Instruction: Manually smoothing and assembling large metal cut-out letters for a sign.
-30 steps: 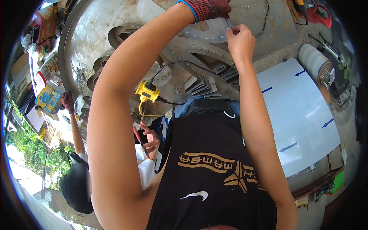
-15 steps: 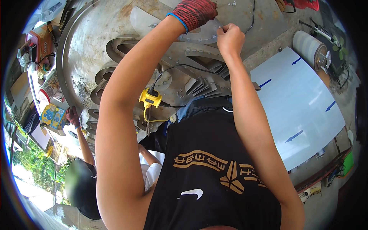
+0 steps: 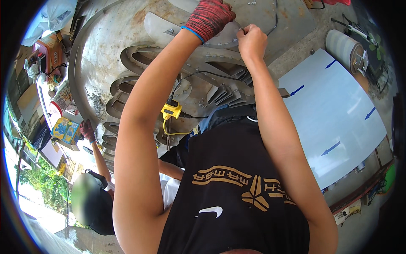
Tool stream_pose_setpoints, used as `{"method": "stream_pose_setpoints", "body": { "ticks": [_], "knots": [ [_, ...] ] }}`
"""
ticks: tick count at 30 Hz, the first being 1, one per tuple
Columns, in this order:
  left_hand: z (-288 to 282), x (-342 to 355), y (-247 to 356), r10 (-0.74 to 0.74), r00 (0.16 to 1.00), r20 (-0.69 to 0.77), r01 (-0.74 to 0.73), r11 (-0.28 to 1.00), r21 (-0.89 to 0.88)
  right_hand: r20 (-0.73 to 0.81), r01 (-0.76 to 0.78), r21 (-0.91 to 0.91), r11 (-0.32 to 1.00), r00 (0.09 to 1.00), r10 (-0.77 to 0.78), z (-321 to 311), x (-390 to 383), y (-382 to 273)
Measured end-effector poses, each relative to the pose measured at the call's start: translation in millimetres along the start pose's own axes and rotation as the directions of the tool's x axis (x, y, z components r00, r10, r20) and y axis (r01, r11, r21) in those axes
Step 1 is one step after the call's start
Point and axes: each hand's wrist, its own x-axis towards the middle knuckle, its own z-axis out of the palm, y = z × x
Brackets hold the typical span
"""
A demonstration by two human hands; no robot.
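Observation:
My left hand (image 3: 210,19), in a red and black knit glove with a blue cuff, is closed at the top of the view over thin grey sheet metal; what its fingers hold is hidden. Just to its right, my bare right hand (image 3: 252,41) has thumb and forefinger pinched at the edge of a curved sheet metal piece (image 3: 226,39). Too little shows to tell what is in that pinch. Another curved flat metal piece (image 3: 160,26) lies left of my gloved hand. Bent metal strips (image 3: 137,55) stand on edge below my left forearm.
A yellow power socket (image 3: 171,111) with black cables lies near my body. Folded metal pieces (image 3: 223,95) sit beside it. A co-worker's gloved hand (image 3: 87,130) is at the table's curved metal rim (image 3: 74,80). To the right lies a pale sheet with blue arrows (image 3: 334,122).
The whole view has shifted slightly, so the socket and the co-worker appear further right. Both my hands keep nearly the same place over the metal, still closed.

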Motion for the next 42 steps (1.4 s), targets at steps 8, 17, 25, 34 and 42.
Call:
{"method": "stream_pose_setpoints", "body": {
  "ticks": [8, 17, 25, 34, 42],
  "knots": [
    [10, 5, -8, 0.044, 0.971, -0.235, -0.023, 0.996, 0.090, 0.052, 0.052, 0.036, 0.998, 0.997, -0.054, -11, 2, 0],
    [3, 6, -8, 0.034, 0.991, -0.126, -0.025, 0.997, 0.075, 0.415, -0.118, 0.534, 0.837, 0.899, -0.138, -51, 16, 49],
    [0, 1, -10, 0.071, 0.981, -0.181, -0.063, 0.997, 0.046, 0.489, 0.037, 0.390, 0.920, 0.839, -0.240, -37, 22, 49],
    [10, -5, -16, 0.145, 0.921, -0.362, -0.152, 0.988, 0.009, 0.540, -0.058, 0.469, 0.882, 0.808, -0.234, -35, 32, 61],
    [28, -1, -19, 0.043, 0.990, -0.135, -0.043, 0.999, 0.003, 0.494, -0.017, 0.511, 0.859, 0.824, -0.277, -35, 38, 63]
  ]
}}
